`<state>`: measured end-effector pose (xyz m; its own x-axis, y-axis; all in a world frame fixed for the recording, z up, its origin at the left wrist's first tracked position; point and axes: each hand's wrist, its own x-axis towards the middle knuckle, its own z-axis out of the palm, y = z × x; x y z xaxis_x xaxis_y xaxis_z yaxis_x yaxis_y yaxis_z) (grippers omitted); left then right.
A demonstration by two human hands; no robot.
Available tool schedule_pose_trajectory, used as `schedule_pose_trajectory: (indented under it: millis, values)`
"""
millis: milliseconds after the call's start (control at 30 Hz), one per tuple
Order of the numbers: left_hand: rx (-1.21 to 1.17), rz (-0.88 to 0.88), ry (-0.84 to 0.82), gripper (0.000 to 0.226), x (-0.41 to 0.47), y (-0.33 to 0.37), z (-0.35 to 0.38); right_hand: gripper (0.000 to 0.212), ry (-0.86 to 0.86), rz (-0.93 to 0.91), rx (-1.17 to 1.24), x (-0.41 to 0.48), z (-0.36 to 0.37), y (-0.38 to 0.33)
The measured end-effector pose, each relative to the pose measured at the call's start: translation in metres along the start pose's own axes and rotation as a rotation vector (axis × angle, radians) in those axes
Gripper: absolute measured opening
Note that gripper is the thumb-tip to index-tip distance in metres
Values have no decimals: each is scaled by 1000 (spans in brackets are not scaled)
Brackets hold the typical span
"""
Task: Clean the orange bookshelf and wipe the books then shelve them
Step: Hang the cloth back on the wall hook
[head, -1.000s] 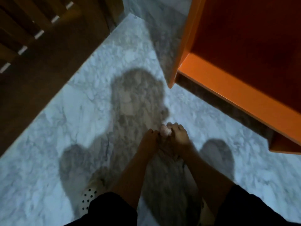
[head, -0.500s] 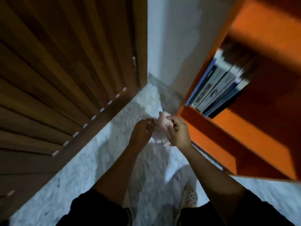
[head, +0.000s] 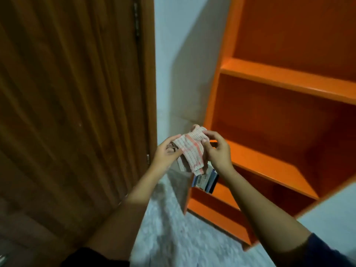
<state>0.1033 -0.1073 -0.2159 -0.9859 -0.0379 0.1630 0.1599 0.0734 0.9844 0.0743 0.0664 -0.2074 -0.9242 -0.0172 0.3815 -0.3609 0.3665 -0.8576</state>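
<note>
Orange bookshelf (head: 285, 78) holds books (head: 206, 180) low down; both hands' fingers (head: 209, 134) pinch a striped cloth (head: 190, 153).

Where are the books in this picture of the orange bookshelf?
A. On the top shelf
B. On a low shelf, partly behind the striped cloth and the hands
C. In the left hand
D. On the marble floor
B: the row of books stands on a low shelf of the orange wooden bookshelf, just below the striped cloth held by the left hand and the right hand; the upper shelves show no books.
</note>
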Motion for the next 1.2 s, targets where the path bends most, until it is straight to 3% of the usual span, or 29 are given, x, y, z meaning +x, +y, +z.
schedule_pose_trajectory:
  millis: [133, 333, 533, 667, 867, 1067, 1200]
  values:
    - [-194, 41, -198, 53, -7, 64, 46, 22, 207, -76, -29, -16, -79, -50]
    - [-260, 261, -470, 42, -25, 152, 182, 24, 543, -35, -187, -70, -243, -83]
    - [-325, 344, -654, 38, -71, 225, 351, 22, 844, 25, -291, -140, -397, -91]
    - [-312, 383, -677, 33, -90, 259, 463, 26, 955, 5, -341, -161, -496, -86]
    - [-303, 368, -550, 30, -65, 314, 605, 32, 816, 40, -361, -130, -633, -68]
    - [-322, 332, -412, 31, -17, 362, 700, 31, 618, -20, -326, -78, -718, -51]
    - [-302, 385, -425, 29, 13, 387, 733, 26, 661, -175, -244, -34, -747, -40]
